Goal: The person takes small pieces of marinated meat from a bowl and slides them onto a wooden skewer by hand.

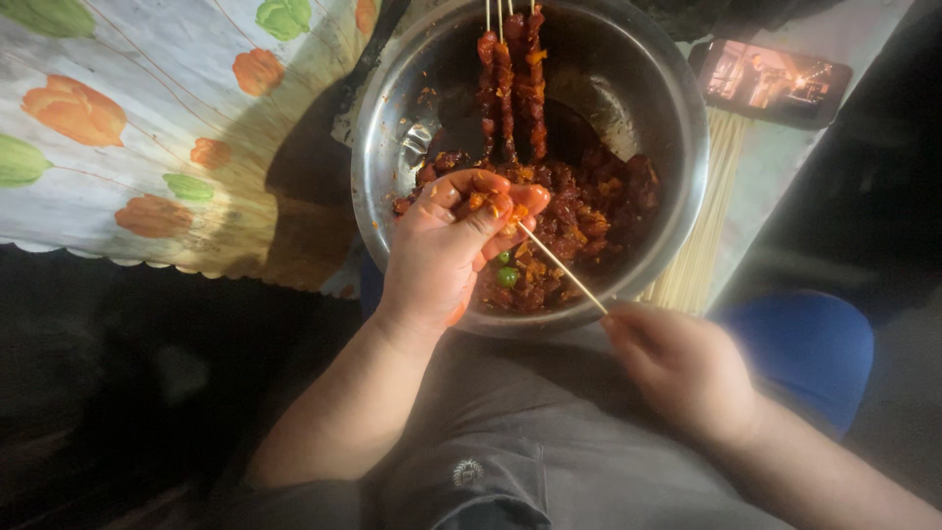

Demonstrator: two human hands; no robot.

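Note:
A large steel bowl [677, 118] sits in front of me, holding red marinated meat pieces [599, 211] with bits of green. My left hand [446, 250] hovers over the bowl's near side, fingers pinched on a piece of meat at the tip of a thin wooden skewer [564, 270]. My right hand [677, 363] is below the bowl's rim and grips the skewer's other end. Three loaded skewers [510, 83] lean against the far side of the bowl.
A bundle of bare wooden skewers [702, 226] lies right of the bowl. A phone [775, 80] with a lit screen rests at the upper right. A floral tablecloth [147, 128] covers the surface to the left. A blue object [810, 344] sits at right.

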